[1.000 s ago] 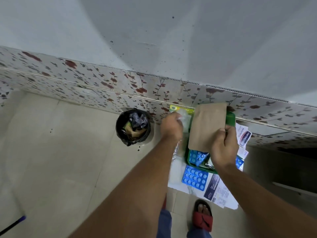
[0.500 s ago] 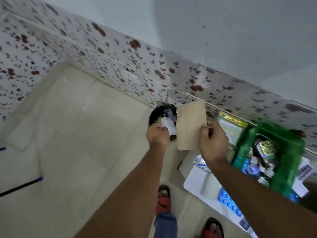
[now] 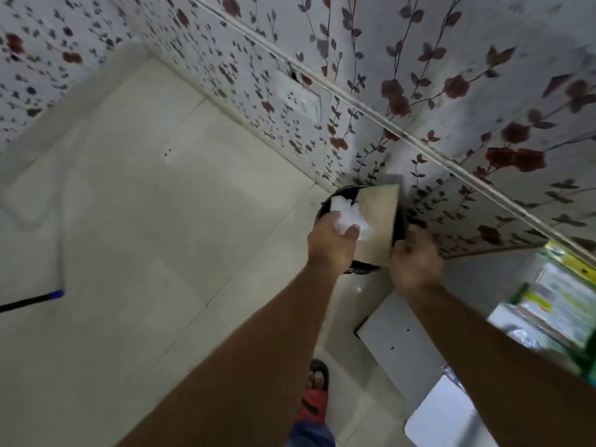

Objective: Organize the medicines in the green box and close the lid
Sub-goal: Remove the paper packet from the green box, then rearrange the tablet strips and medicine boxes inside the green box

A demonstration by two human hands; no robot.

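Both of my hands are over a small black bin (image 3: 400, 221) that stands against the flowered wall. My left hand (image 3: 332, 243) grips a crumpled white wrapper (image 3: 350, 214) right above the bin's mouth. My right hand (image 3: 414, 262) holds a brown paper envelope (image 3: 380, 221) by its lower corner, and the envelope covers most of the bin. At the far right edge, blurred, a green and yellow medicine packet (image 3: 558, 301) shows, with a sliver of the green box (image 3: 588, 362) below it.
A white sheet (image 3: 400, 333) lies on the tiled floor below my right forearm. My foot in a red sandal (image 3: 314, 395) is at the bottom centre. A dark stick with a blue tip (image 3: 35, 300) lies at the left edge. A white wall socket (image 3: 303, 100) sits on the wall.
The view swung left, pushing the green box almost out of frame. Both hands carried the white wrapper and the brown envelope from beside the box to over the black bin.
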